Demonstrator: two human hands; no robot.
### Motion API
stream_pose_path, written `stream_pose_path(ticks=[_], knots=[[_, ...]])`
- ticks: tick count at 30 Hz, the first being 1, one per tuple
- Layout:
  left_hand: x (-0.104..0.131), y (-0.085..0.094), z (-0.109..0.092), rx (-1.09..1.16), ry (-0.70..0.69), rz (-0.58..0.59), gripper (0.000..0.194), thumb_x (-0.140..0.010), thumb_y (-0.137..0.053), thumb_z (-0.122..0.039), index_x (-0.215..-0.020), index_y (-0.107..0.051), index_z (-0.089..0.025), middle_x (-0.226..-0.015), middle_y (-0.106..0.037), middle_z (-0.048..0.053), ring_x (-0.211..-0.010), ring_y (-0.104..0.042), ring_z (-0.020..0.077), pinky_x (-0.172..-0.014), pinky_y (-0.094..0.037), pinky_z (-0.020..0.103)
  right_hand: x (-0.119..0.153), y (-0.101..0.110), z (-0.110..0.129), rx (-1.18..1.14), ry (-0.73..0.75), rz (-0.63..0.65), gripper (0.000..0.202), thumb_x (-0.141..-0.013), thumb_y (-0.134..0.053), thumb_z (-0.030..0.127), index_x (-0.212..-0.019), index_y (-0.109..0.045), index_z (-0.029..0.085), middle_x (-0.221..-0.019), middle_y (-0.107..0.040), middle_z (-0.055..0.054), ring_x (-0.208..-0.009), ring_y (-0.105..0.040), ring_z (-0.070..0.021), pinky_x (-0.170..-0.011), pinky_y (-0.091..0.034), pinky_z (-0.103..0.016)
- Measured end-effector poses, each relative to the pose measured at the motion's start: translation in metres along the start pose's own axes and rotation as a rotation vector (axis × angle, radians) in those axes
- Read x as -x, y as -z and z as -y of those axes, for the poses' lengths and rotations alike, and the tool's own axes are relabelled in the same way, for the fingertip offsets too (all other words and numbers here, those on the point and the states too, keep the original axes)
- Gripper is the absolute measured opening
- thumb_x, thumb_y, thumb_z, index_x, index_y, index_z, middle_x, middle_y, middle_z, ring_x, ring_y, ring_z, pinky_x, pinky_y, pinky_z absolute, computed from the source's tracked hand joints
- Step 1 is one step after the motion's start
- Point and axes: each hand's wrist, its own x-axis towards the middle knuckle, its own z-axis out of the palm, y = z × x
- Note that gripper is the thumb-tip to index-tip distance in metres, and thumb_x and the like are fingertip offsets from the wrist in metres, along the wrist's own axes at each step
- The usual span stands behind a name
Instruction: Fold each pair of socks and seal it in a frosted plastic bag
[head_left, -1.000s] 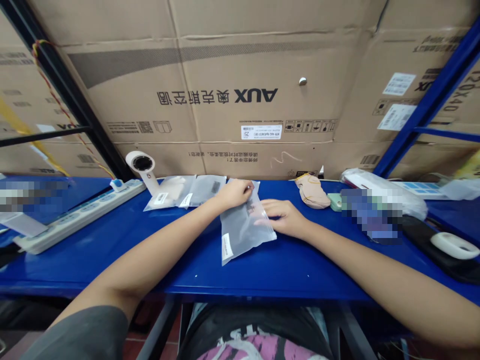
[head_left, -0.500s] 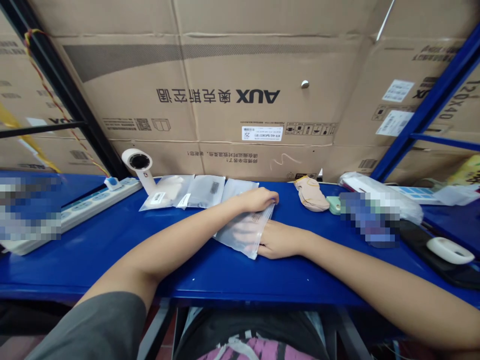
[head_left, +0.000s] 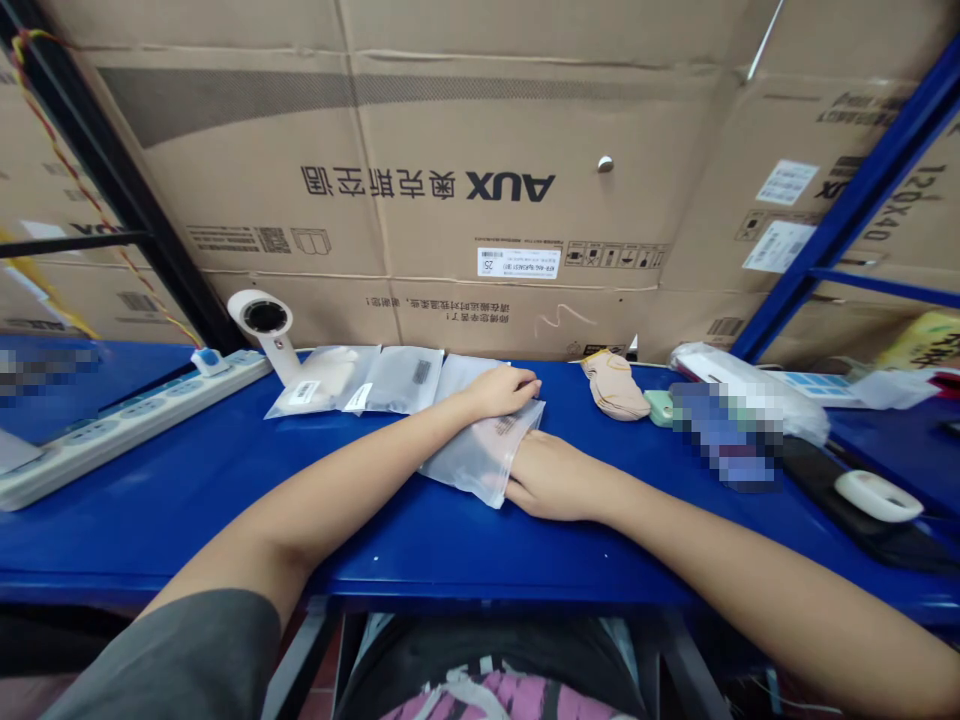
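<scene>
A frosted zip bag [head_left: 463, 462] lies slanted on the table in front of me, its mouth facing right. My left hand [head_left: 501, 390] rests across its far edge, fingers curled over the upper corner by the opening. Through that mouth reaches my right hand [head_left: 551, 475], flat and palm down. Its fingers show only as a hazy pinkish patch through the film; the thumb stretches along the near edge of the opening. Just behind the left hand lies another frosted bag [head_left: 461, 372], partly covered by my forearm.
Left of the hands lie a bag with dark contents [head_left: 405, 380], a bag with pale contents [head_left: 330, 375], a white handheld fan [head_left: 277, 345] and a power strip [head_left: 142, 425]. Rightward are beige folded socks [head_left: 615, 388], a green case [head_left: 660, 408], a plastic-wrapped pack [head_left: 750, 385] and a white mouse [head_left: 877, 496].
My right hand has turned slightly inside the bag, and its spread fingers show less clearly through the film. My left hand has settled lower over the bag's corner. The whole view has shifted slightly.
</scene>
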Motion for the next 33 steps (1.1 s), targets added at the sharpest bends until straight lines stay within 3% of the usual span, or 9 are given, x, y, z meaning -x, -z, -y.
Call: stream_pose_path(ticks=[5,13,17,20,22,25,27,30,33], knots=[[0.000,0.009,-0.006,0.028,0.147,-0.089,0.043,-0.094,-0.037,-0.034,-0.079,-0.074,-0.019,-0.085,-0.075,0.005,-0.081,-0.068,0.0200,-0.077,-0.048,0.028,0.004,0.009,-0.007,0.065,-0.156,0.002,0.034,-0.096,-0.051,0.036,-0.117,-0.065,0.014,-0.122,-0.067,-0.018,-0.113,-0.062,-0.0334,-0.100,-0.046,-0.049],[0.002,0.007,-0.016,-0.151,0.103,-0.006,0.023,-0.068,-0.056,-0.017,-0.079,-0.075,-0.023,-0.081,-0.075,0.003,-0.074,-0.066,0.0215,-0.068,-0.047,0.029,0.004,-0.008,-0.042,0.023,-0.174,0.070,0.043,-0.092,-0.055,0.038,-0.129,-0.061,0.016,-0.145,-0.052,-0.019,-0.137,-0.044,-0.0348,-0.114,-0.030,-0.055],[-0.001,0.005,-0.011,-0.071,0.137,-0.051,0.026,-0.068,-0.057,-0.014,-0.085,-0.075,-0.022,-0.082,-0.075,0.002,-0.074,-0.066,0.0199,-0.069,-0.049,0.028,0.000,-0.005,-0.050,-0.090,-0.203,-0.068,0.025,-0.088,-0.052,0.021,-0.103,-0.071,0.016,-0.117,-0.071,-0.014,-0.109,-0.064,-0.0302,-0.096,-0.047,-0.045],[-0.002,0.006,-0.010,-0.016,0.191,-0.198,0.028,-0.076,-0.053,-0.014,-0.093,-0.075,-0.021,-0.091,-0.075,0.003,-0.079,-0.067,0.0192,-0.074,-0.050,0.028,-0.004,-0.002,-0.062,-0.269,-0.397,-0.367,0.021,-0.084,-0.051,0.019,-0.079,-0.071,0.016,-0.082,-0.074,-0.006,-0.079,-0.067,-0.0229,-0.071,-0.051,-0.031],[-0.001,0.005,-0.012,-0.056,0.244,-0.253,0.030,-0.081,-0.051,-0.017,-0.098,-0.074,-0.022,-0.099,-0.075,0.005,-0.087,-0.068,0.0208,-0.078,-0.051,0.030,-0.005,0.000,-0.071,-0.383,-0.550,-0.488,0.018,-0.082,-0.056,0.025,-0.072,-0.069,0.016,-0.069,-0.071,-0.003,-0.065,-0.064,-0.0195,-0.060,-0.047,-0.028],[0.001,0.002,-0.014,-0.181,0.343,-0.183,0.030,-0.085,-0.048,-0.024,-0.103,-0.072,-0.018,-0.109,-0.073,0.011,-0.098,-0.067,0.0264,-0.084,-0.050,0.036,-0.004,0.003,-0.080,-0.637,-0.786,-0.363,0.016,-0.077,-0.066,0.032,-0.072,-0.067,0.017,-0.052,-0.062,0.000,-0.044,-0.054,-0.0138,-0.045,-0.042,-0.025],[0.001,0.002,-0.015,-0.227,0.382,-0.125,0.032,-0.087,-0.046,-0.028,-0.095,-0.074,-0.014,-0.103,-0.074,0.016,-0.096,-0.068,0.0298,-0.085,-0.050,0.040,-0.003,0.004,-0.083,-0.779,-0.867,-0.269,0.019,-0.076,-0.068,0.036,-0.071,-0.066,0.017,-0.045,-0.055,0.002,-0.038,-0.048,-0.0114,-0.039,-0.040,-0.023],[0.000,0.006,-0.016,-0.227,0.366,-0.083,0.025,-0.083,-0.052,-0.025,-0.082,-0.075,-0.016,-0.090,-0.076,0.013,-0.090,-0.069,0.0282,-0.087,-0.048,0.039,-0.002,0.006,-0.081,-0.784,-0.846,-0.314,0.025,-0.074,-0.073,0.041,-0.072,-0.069,0.017,-0.043,-0.051,0.005,-0.035,-0.040,-0.0076,-0.034,-0.033,-0.020],[-0.002,0.017,-0.022,-0.137,0.334,-0.138,0.021,-0.077,-0.057,-0.017,-0.086,-0.076,-0.021,-0.092,-0.077,0.006,-0.092,-0.068,0.0251,-0.090,-0.047,0.036,-0.003,0.007,-0.076,-0.775,-0.786,-0.379,0.034,-0.067,-0.080,0.046,-0.083,-0.072,0.017,-0.055,-0.060,0.003,-0.039,-0.041,-0.0066,-0.035,-0.033,-0.020]])
